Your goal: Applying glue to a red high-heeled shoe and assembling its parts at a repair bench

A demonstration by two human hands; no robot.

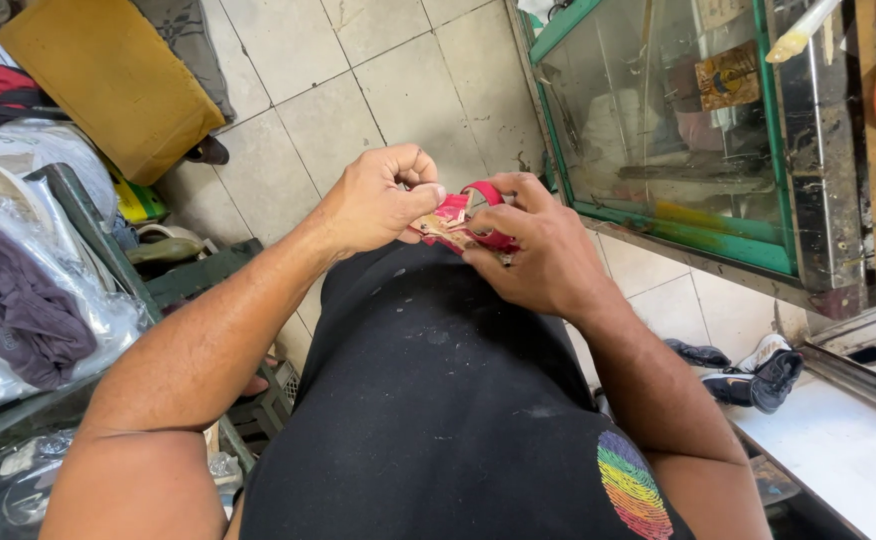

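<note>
While the left hand (373, 205) pinches the red sandal (463, 225) at frame centre, the right hand (538, 255) grips its strap. A green glass cabinet (658, 130) fills the upper right.

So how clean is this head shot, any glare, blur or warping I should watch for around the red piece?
Head view: even daylight, the red strap piece sharp between left hand and right hand, though fingers hide much of it; dull reflections on the green-framed glass cabinet; wide-lens bending toward the edges; soft shadows on the floor tiles.
</note>
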